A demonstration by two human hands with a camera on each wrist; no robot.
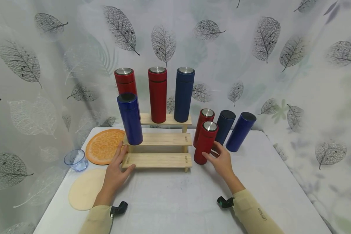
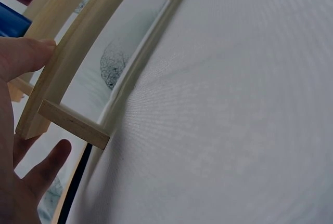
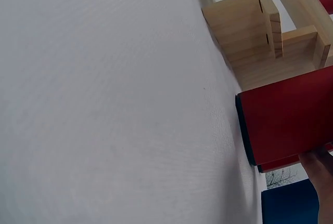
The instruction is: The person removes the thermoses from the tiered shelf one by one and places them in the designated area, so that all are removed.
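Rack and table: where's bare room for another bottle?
Bottom tier, right of the left hand; middle tier, right of its blue bottle; tabletop between the sleeves. Crowded: four bottles by the right hand.

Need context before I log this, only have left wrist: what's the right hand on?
Observer: The right hand holds the front red bottle, right of the wooden rack.
Operator: Anything on the middle tier?
Observer: One blue bottle, standing at its left end.
Operator: More bottles on the right?
Observer: Yes: another red bottle behind the held one, then a dark blue bottle and a brighter blue bottle farther right.
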